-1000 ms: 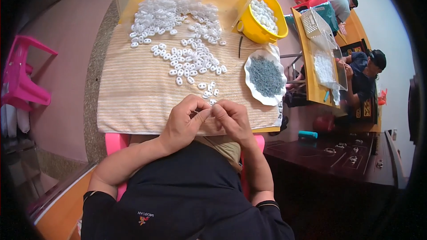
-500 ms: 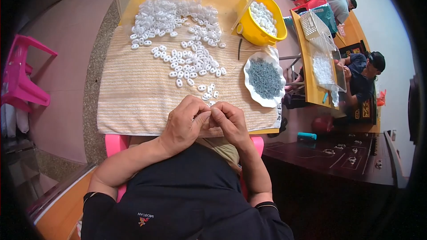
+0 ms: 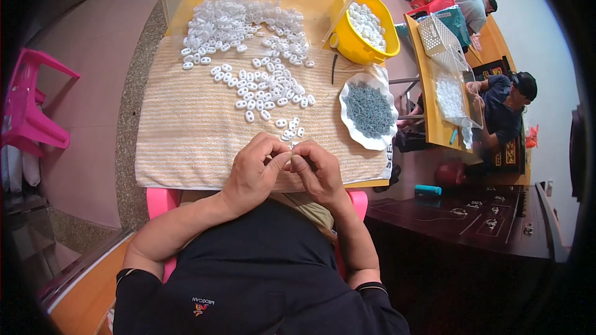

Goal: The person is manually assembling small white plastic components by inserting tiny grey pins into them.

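Observation:
My left hand (image 3: 257,167) and my right hand (image 3: 319,170) meet over the near edge of a striped towel (image 3: 180,142). Both are closed, thumbs and forefingers pinched together at the fingertips. Whatever they hold is tiny and mostly hidden by the fingers. Just beyond the fingertips lies a small group of white oval two-hole pieces (image 3: 290,128). Farther off, more such pieces form a loose cluster (image 3: 273,87) and a large heap (image 3: 239,22). To the right of my hands, a white wavy-edged dish (image 3: 348,127) holds many small grey-blue slender parts (image 3: 370,110).
At the far right stands a yellow tub (image 3: 351,53) full of white pieces. A dark thin strip (image 3: 334,69) lies near it. A clear panel rises at the back. Off right, a person (image 3: 503,105) works at another table (image 3: 425,87). A pink stool (image 3: 37,102) stands left.
My hands remain together in nearly the same place. The pinched fingertips have shifted slightly, the right hand a little to the left. The pieces on the towel look unmoved.

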Demonstrator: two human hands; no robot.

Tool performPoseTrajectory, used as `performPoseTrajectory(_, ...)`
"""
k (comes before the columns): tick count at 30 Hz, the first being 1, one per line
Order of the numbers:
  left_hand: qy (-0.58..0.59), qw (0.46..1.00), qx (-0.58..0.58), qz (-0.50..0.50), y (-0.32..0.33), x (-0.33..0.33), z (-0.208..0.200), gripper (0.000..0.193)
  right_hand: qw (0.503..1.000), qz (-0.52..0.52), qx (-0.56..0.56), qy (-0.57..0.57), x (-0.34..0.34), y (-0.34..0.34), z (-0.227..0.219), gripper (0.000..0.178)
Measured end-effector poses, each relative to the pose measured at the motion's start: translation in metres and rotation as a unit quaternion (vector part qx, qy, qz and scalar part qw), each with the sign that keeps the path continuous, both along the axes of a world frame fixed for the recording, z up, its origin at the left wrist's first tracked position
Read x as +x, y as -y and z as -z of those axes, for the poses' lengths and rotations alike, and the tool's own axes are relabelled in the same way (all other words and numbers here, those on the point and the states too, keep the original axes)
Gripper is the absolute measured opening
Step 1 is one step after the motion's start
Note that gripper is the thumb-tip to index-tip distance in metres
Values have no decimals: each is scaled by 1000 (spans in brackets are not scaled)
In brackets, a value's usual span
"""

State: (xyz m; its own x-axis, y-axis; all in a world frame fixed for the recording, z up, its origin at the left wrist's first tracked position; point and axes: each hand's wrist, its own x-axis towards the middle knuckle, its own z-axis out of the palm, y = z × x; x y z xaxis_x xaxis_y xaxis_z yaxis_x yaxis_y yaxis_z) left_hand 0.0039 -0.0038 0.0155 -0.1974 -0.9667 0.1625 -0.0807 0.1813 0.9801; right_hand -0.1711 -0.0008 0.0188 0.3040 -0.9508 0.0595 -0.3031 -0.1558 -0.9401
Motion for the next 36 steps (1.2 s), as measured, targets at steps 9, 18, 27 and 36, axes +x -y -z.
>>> performPoseTrajectory(9, -53, 995, 80, 5, -1, -1, 5, 8, 958, 179, -139, -174, -46, 22, -10, 5)
performPoseTrajectory(18, -82, 989, 118, 24, -2, -1, 10, 11, 864, 235, -264, -359, -90, 52, -6, 10)
performPoseTrajectory(27, -202, 951, 217, 91, 1, 0, 4, 15, 996, 5, -84, -17, -19, 14, -22, 19)
performPoseTrajectory(36, -301, 886, 333, 114, 5, 3, 6, 14, 996, -16, -85, 20, -6, 12, -2, 15)
